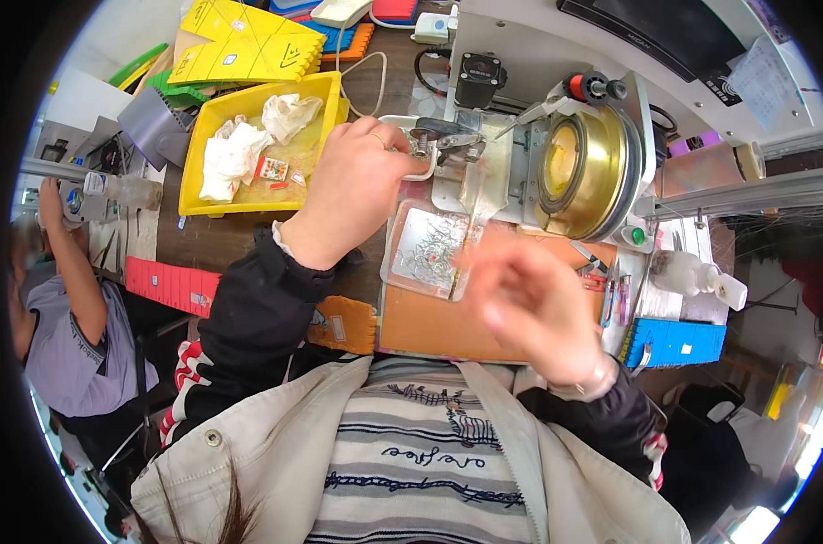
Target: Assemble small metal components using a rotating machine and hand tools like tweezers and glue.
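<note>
My left hand [352, 186] reaches to the bench machine, its fingers curled and closed at a small metal clamp [448, 136]. Whatever lies between its fingertips is hidden. My right hand [543, 313] is smeared by motion, beside the right edge of a clear shallow tray [400, 283]. Many thin silvery bent pieces [429, 249], looking like fish hooks, lie in that tray. To the right of the clamp, the machine carries a large brass-coloured wheel [570, 163], with a small red and black spool [591, 88] above it.
A yellow bin [334, 100] with crumpled white cloths [234, 159] stands at left. Nearby lie yellow notched boards [248, 45], a red strip [171, 283] and a blue one [679, 343]. An orange-brown mat [429, 331] lies under the tray. Another person [80, 344] sits at far left.
</note>
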Action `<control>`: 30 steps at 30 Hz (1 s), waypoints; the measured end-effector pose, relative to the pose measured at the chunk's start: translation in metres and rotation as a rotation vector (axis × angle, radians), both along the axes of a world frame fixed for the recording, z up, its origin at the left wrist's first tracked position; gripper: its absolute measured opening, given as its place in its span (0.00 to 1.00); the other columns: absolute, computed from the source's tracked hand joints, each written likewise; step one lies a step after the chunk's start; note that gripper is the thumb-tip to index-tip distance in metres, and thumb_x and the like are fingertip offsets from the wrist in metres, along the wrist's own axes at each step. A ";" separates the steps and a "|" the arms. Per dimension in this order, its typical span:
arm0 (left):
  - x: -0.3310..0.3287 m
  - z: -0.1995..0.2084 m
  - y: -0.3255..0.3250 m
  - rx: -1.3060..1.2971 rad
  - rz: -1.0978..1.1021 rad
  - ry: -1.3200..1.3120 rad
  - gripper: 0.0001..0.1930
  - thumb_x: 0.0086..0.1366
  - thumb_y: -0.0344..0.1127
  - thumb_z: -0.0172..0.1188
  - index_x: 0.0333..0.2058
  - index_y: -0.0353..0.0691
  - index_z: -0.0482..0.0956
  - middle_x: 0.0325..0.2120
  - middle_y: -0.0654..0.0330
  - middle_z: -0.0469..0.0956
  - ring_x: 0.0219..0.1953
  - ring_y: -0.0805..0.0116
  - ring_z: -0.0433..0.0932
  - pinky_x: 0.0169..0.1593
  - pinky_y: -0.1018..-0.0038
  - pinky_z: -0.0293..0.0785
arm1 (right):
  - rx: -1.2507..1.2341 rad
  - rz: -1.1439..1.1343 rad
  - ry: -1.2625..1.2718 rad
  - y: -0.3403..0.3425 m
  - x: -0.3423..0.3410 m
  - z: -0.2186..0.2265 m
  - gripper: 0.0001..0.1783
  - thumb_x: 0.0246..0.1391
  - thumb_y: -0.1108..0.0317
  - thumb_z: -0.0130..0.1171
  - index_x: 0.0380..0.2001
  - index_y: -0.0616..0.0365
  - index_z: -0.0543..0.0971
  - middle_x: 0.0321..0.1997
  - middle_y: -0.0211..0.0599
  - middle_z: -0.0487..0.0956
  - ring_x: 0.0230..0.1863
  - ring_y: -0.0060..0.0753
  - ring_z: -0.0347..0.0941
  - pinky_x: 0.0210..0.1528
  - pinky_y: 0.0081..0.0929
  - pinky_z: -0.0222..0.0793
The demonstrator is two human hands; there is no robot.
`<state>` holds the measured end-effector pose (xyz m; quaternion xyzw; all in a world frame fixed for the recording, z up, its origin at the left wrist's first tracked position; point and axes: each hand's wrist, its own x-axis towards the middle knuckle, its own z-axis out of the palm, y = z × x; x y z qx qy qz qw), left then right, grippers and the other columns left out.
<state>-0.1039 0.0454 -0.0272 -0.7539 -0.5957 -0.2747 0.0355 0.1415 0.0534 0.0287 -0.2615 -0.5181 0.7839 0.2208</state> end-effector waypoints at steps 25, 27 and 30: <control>0.001 0.063 0.089 -0.268 -0.459 -0.147 0.11 0.58 0.29 0.63 0.40 0.36 0.84 0.38 0.53 0.81 0.43 0.54 0.79 0.48 0.66 0.74 | -0.456 -0.800 0.307 0.048 -0.094 -0.066 0.07 0.67 0.62 0.55 0.43 0.51 0.72 0.23 0.15 0.61 0.20 0.10 0.49 0.20 0.15 0.43; 0.003 0.062 0.093 -0.321 -0.439 -0.153 0.09 0.58 0.30 0.63 0.38 0.36 0.84 0.38 0.53 0.81 0.43 0.53 0.79 0.48 0.66 0.74 | -0.455 -0.823 0.313 0.052 -0.098 -0.062 0.07 0.68 0.62 0.54 0.43 0.50 0.71 0.24 0.16 0.61 0.20 0.10 0.48 0.20 0.15 0.43; 0.005 0.055 0.086 -0.238 -0.364 -0.190 0.07 0.58 0.30 0.63 0.36 0.35 0.82 0.36 0.53 0.81 0.41 0.53 0.79 0.47 0.65 0.74 | -0.485 -0.827 0.265 0.051 -0.098 -0.060 0.07 0.68 0.62 0.54 0.45 0.49 0.70 0.24 0.16 0.60 0.20 0.11 0.49 0.20 0.16 0.44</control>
